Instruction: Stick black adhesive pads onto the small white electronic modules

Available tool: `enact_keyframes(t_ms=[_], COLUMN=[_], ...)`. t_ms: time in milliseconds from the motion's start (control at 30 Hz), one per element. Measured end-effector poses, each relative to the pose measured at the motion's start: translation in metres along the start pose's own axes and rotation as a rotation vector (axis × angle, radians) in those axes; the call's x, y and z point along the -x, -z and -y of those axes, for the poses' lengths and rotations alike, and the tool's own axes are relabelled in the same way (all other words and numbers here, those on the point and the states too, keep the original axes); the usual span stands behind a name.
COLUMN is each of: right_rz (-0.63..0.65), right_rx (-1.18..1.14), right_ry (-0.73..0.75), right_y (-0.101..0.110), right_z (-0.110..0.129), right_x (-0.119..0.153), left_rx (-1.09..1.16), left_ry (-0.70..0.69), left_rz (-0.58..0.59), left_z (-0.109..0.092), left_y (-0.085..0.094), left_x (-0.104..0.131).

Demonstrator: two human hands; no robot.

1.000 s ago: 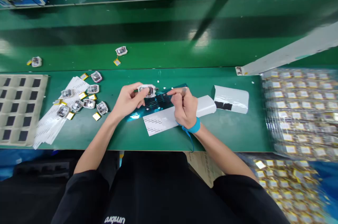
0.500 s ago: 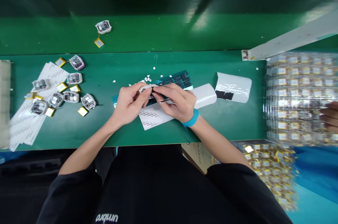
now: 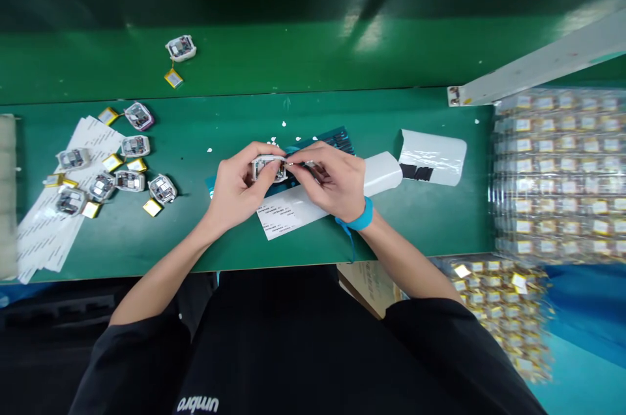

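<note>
The left hand [image 3: 235,190] pinches a small white housing [image 3: 268,168] above the table's middle; the right hand [image 3: 335,181] — blue wrist strap [image 3: 359,218] on — closes its fingertips at the housing's right edge, over a printed sheet [image 3: 288,211]; more housings [image 3: 117,167] lie toward the table's left edge — battery trays [image 3: 557,173] at its right.

Green workbench [image 3: 430,232], glossy green conveyor belt [image 3: 293,56], overhead glare
</note>
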State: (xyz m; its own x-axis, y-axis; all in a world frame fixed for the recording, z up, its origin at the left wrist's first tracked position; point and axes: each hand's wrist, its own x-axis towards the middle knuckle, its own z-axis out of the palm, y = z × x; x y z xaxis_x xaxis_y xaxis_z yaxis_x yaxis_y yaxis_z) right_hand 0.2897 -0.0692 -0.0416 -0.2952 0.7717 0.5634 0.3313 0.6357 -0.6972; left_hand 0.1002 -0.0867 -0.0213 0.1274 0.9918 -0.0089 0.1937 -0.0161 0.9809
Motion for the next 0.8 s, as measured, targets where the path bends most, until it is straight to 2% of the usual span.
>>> enact_keyframes(t_ms=[133, 267, 367, 433, 533, 700, 800], right_rz=[-0.027, 0.029, 0.102, 0.118, 0.077, -0.013, -0.023], right_rx=[-0.007, -0.072, -0.025, 0.015, 0.038, 0.153, 0.232], right_ry=[-0.032, 0.103, 0.122, 0.135, 0.153, 0.081, 0.095], right_y=[0.001, 0.005, 0.009, 0.009, 0.007, 0.001, -0.001], right_z=[-0.001, -0.005, -0.008, -0.008, -0.008, -0.006, -0.008], right_x=[-0.002, -0.001, -0.001, 0.000, 0.000, 0.003, 0.006], left_rx=[0.019, 0.268, 0.360, 0.366, 0.273, -0.100, -0.098], left_ry=[0.000, 0.155, 0.241, 0.248, 0.156, -0.071, -0.092], left_rz=[0.044, 0.175, 0.198, 0.199, 0.186, 0.104, 0.115], left_z=[-0.003, -0.006, -0.007, -0.006, -0.005, -0.002, 0.000], left_y=[0.001, 0.007, 0.011, 0.010, 0.007, 0.001, 0.001], left_x=[-0.002, -0.005, -0.008, -0.008, -0.006, 0.000, 0.001])
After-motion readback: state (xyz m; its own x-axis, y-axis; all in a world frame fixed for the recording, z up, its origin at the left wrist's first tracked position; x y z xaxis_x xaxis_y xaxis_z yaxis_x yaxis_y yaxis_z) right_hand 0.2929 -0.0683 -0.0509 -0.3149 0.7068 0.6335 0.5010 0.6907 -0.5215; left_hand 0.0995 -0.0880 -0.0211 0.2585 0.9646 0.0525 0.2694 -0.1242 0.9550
